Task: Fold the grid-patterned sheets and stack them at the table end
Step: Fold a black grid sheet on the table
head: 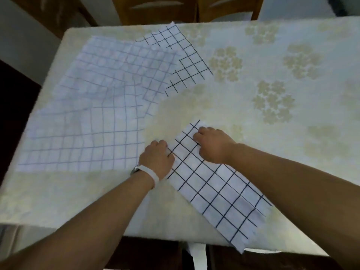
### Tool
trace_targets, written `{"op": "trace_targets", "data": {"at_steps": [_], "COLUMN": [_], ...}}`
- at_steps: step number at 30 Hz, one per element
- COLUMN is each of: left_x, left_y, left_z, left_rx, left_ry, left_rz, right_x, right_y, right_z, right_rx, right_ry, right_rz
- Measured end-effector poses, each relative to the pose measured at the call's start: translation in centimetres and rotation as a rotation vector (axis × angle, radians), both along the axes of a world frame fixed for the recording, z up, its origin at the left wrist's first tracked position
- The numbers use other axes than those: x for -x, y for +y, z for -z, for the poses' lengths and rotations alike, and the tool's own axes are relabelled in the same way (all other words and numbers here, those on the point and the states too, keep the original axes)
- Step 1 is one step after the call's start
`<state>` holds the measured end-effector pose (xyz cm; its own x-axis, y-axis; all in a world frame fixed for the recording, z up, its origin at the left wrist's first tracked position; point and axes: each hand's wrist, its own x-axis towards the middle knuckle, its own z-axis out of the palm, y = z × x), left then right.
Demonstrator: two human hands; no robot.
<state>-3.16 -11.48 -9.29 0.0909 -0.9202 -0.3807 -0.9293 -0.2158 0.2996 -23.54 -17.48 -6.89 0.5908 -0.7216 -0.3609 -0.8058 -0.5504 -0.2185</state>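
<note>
Closest to the camera, the folded sheet (pixel 214 191) is a long narrow strip, white with a black grid. It lies diagonally on the table (pixel 292 133), and its near end sticks out a bit past the near table edge. Both forearms come in from the bottom and meet at the strip's far end.

The left hand (pixel 156 158) has a white wristband (pixel 151 173) on it. It sits at the strip's left edge with its fingers curled in tight, pinching the cloth there. The right hand (pixel 213 145) is on the far end near the corner, knuckles up and fingers curled down onto the fabric, gripping it too. You can't really see the fingertips on either hand because they're tucked under.

Farther out on the left there's a big unfolded sheet (pixel 93 114) with a fainter bluish grid. It's spread out, a bit wrinkled, and covers most of that side of the table. Behind it, near the far table edge, another black-grid sheet (pixel 187 61) pokes out, partly covered by the big one.

The tablecloth is pale with flower patterns. Past the far edge are the backs of wooden chairs (pixel 155 8).
</note>
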Motion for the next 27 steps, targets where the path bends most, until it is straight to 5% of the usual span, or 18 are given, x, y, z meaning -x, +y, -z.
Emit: {"op": "trace_targets", "data": {"at_steps": [14, 27], "left_x": [0.3, 0.1], "left_y": [0.1, 2.5], "left_z": [1.0, -2.5], "left_rx": [-0.115, 0.172], "left_ry": [-0.101, 0.172], "left_rz": [-0.110, -0.054], "right_x": [-7.2, -5.7], "right_y": [-3.3, -2.6], "right_z": [1.1, -2.4], "right_rx": [0.032, -0.043], "right_ry": [0.145, 0.172], "right_rz": [-0.354, -0.287]}}
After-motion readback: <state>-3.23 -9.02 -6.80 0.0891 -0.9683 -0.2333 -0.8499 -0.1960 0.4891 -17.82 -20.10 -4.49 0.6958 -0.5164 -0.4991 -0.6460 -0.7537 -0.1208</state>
